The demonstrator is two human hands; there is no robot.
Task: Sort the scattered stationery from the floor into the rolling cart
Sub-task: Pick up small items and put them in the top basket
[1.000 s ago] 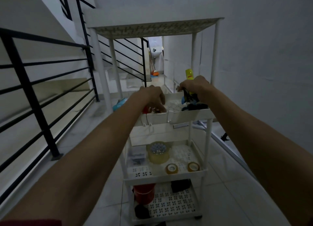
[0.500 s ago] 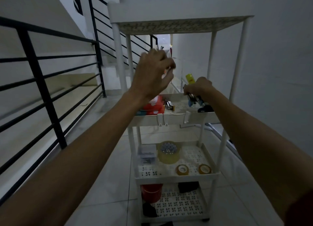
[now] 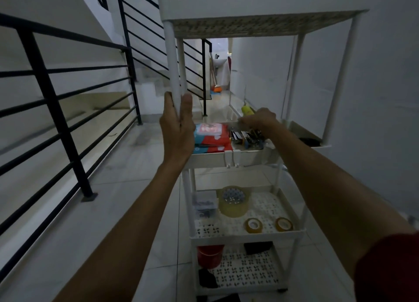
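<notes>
Dim light fills a tiled stairwell landing, black railing (image 3: 54, 111) to one side and a bare white wall to the other, where a white rolling cart (image 3: 247, 157) stands on the floor (image 3: 127, 199) before a person sorting stationery. We see the left hand (image 3: 179, 129) set against the cart's near left post (image 3: 172, 59), thumb on one side and straight fingers on the other, touching it without closing round it. We read this as a brace, meant to keep the wheeled frame from rolling off while the other hand works. The right hand (image 3: 258, 120) reaches knuckles-up into the second tier, fingers curled down among a cluster of small metal and dark pieces (image 3: 249, 138), with a yellow-capped bottle (image 3: 247, 110) just beyond it; in this gloom we cannot tell whether it grasps one of them or merely nudges them into place. Beside that cluster, on the same tier, lie stacked red-and-blue packs (image 3: 212, 136). The tier below carries a clear box (image 3: 205, 203), a large roll of tape (image 3: 233, 202) just beside it and two small rolls (image 3: 253, 225) nearer the front rim; the lowest holds a red tub (image 3: 209, 255) and dark objects (image 3: 257, 247). Like appears grouped with like, tier by tier, so that each kind can be found again, and we judge the sorting well advanced, with most of the stationery aboard the cart rather than on the floor.
</notes>
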